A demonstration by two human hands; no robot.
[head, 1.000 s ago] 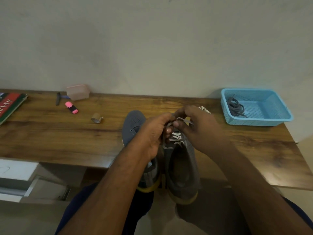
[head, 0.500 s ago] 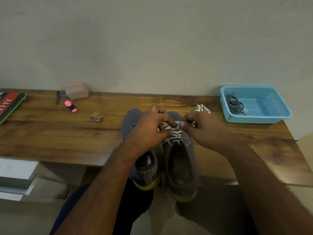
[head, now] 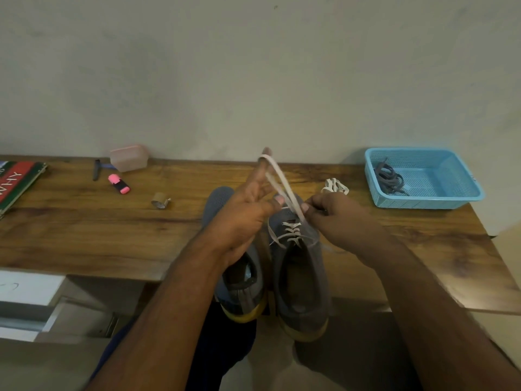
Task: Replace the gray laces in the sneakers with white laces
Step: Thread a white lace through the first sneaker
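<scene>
**White lace looped over your left hand, right sneaker half laced**

Your left hand [head: 242, 215] is raised over the sneakers with its fingers [head: 260, 176] stretched out nearly straight, pointing toward the wall. The white lace [head: 277, 179] runs as a loop over the tip of your longest finger and comes down in two strands to the right sneaker [head: 298, 275]. Your thumb lies close beside those strands; whether it presses them you cannot tell from this view.

Your right hand [head: 335, 218] sits just right of the eyelets, its fingers curled, pinching the lace where the strands meet the shoe's upper.

The right sneaker lies toe toward the wall, its heel hanging off the near edge of the bench [head: 84, 235]. White lace already crosses its lower eyelets in a few rungs. The left sneaker [head: 239, 280] lies touching it on the left, partly under your left hand and wrist; no lace shows on the part you can see.

A second white lace [head: 335, 187] lies bundled on the bench just beyond your right hand. The gray laces [head: 387, 177] are heaped in the left part of the blue basket [head: 448, 198] at the right end of the bench.

Further left on the bench are a tape roll [head: 160, 200], a pink highlighter [head: 119, 184], a pink box [head: 129, 158] against the wall and a book [head: 17, 183] at the edge of view.
</scene>
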